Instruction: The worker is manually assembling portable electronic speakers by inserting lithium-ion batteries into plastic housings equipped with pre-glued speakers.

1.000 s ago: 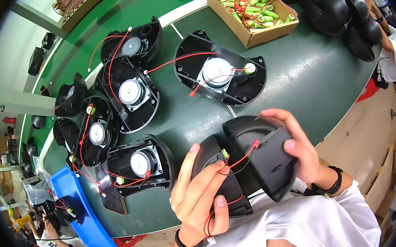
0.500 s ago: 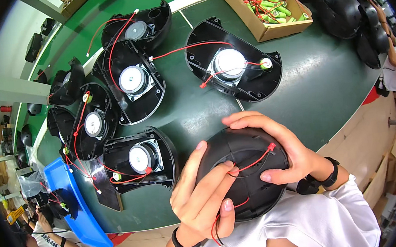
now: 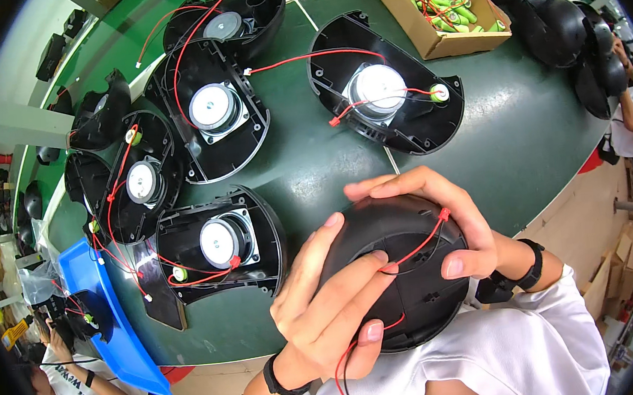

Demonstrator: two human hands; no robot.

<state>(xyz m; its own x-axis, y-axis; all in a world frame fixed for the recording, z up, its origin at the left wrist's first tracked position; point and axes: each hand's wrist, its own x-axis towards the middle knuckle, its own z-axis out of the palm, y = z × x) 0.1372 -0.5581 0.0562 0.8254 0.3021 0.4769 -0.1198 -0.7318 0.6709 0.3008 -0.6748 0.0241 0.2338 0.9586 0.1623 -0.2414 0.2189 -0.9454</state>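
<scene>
Close to my body I hold a black rounded plastic housing [image 3: 425,320], its dome-like outer side facing up. My left hand [image 3: 320,321] grips its left side, the middle fingers pressed into a round recess beside a red wire. My right hand [image 3: 466,233] curls round the far and right rim, thumb resting on top. From the recess the red wire runs right to a small red connector [image 3: 444,215] by my right fingers. A thin red and black wire pair [image 3: 339,368] hangs out near my left thumb, ending in a white plug. The housing's underside is hidden.
Several open black speaker shells [image 3: 252,147] with round drivers and red wires lie on the green table [image 3: 306,168]. A cardboard box [image 3: 461,43] holds green battery cells at the back right, near stacked black shells [image 3: 562,33]. A blue tray [image 3: 122,342] and a co-worker [image 3: 85,391] are at left.
The housing has shifted slightly right and tilted in my hands, both hands moving with it. The table and everything on it sit a little differently in view, as my head has turned.
</scene>
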